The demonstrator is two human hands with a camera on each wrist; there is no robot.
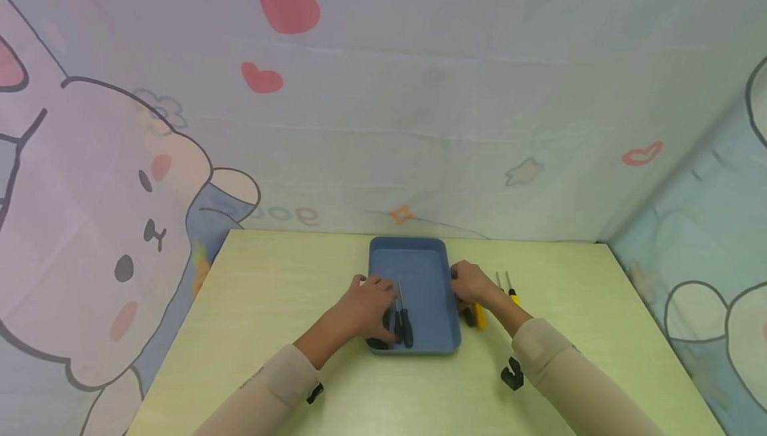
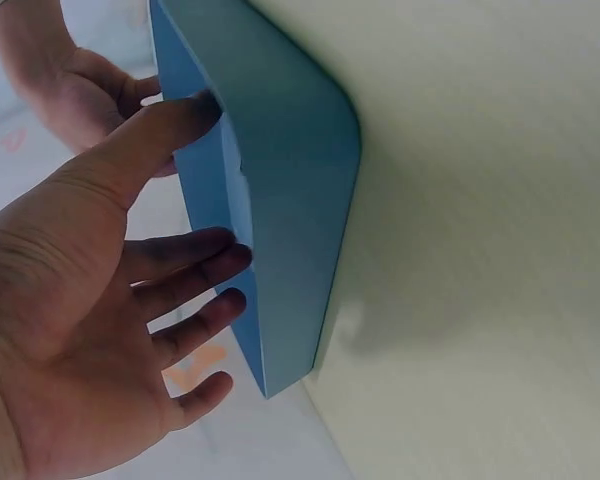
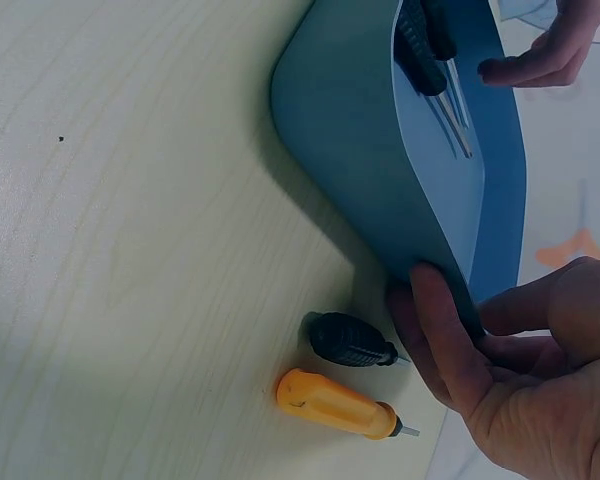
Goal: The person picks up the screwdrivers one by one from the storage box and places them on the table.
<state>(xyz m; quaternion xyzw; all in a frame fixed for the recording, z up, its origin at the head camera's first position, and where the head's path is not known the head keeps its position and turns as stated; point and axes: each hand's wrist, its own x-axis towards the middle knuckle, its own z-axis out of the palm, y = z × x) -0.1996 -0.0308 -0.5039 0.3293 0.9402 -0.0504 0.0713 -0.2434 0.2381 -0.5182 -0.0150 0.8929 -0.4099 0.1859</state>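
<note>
My right hand (image 1: 473, 283) pinches the right rim of a blue rectangular tray (image 1: 431, 289), fingers outside the wall and thumb inside. Over the tray's left side reaches my left hand (image 1: 368, 306), its fingers spread and loosely bent at the rim in the left wrist view, with no tool visible between them. Black-handled screwdrivers (image 1: 407, 327) lie inside the tray beside that hand, which partly covers them. Just outside the tray by my right hand, a black-handled screwdriver (image 3: 350, 340) and a yellow-handled screwdriver (image 3: 335, 404) lie on the table.
More screwdrivers with yellow-and-black handles (image 1: 513, 296) lie beyond my right forearm, partly hidden by it. The pale wooden table (image 1: 287, 276) meets a printed cloth backdrop (image 1: 383, 123) at its far edge. A small black object (image 1: 512, 374) shows beside the right sleeve.
</note>
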